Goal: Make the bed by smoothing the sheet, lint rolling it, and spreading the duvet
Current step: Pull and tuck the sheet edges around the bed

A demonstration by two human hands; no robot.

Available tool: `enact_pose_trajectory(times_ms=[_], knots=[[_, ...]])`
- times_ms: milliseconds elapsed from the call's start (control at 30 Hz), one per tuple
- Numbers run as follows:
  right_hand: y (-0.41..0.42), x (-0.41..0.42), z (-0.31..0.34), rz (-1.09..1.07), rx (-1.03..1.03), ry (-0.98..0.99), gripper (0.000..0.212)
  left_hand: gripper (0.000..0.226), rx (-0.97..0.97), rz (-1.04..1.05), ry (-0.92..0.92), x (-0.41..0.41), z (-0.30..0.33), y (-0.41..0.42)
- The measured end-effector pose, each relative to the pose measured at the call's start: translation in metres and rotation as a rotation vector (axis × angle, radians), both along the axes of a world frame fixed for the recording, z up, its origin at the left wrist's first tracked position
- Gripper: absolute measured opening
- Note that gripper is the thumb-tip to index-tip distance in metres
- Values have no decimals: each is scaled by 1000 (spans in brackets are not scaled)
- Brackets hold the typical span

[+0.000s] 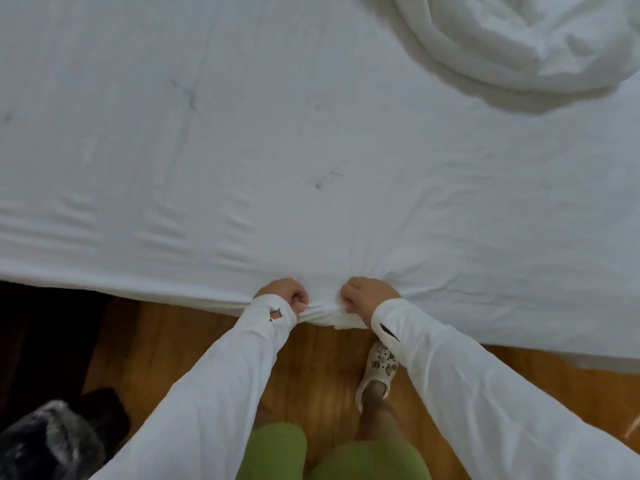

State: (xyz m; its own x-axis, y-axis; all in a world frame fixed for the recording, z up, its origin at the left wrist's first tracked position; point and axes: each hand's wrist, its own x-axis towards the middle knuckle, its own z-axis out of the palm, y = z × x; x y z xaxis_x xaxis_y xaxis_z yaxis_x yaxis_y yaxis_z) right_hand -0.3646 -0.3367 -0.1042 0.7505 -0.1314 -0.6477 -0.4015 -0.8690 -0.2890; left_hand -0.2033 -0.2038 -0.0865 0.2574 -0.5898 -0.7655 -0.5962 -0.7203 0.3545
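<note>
A white sheet (242,150) covers the bed and fills most of the view, with shallow creases near its front edge. My left hand (283,293) grips a bunched fold of the sheet's edge at the bed's near side. My right hand (367,295) grips the same bunched edge a short way to the right. Wrinkles fan out from the two fists into the sheet. A crumpled white duvet (526,39) lies heaped on the bed at the top right.
Wooden floor (180,348) runs under the bed's near edge. My foot in a pale clog (379,370) stands just below my right hand. A dark furry thing (48,441) sits on the floor at the bottom left, beside a dark gap (41,327).
</note>
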Motion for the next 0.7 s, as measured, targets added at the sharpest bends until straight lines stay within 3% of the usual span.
enact_pose_trajectory(times_ms=[100, 200, 267, 500, 700], knots=[[-10, -52, -3, 38, -58, -265, 55, 10, -196, 204, -127, -39, -8, 4], [-41, -95, 1, -42, -94, -295, 68, 30, -352, 272, -243, -93, -12, -10], [-66, -118, 7, -18, -139, -294, 72, 44, -350, 231, -243, -124, -8, -28], [-112, -130, 9, -1, -197, -316, 41, 57, -233, 35, -216, -177, -5, -94], [-125, -119, 8, -23, -78, -247, 18, 29, -228, 126, -143, -177, -14, -107]])
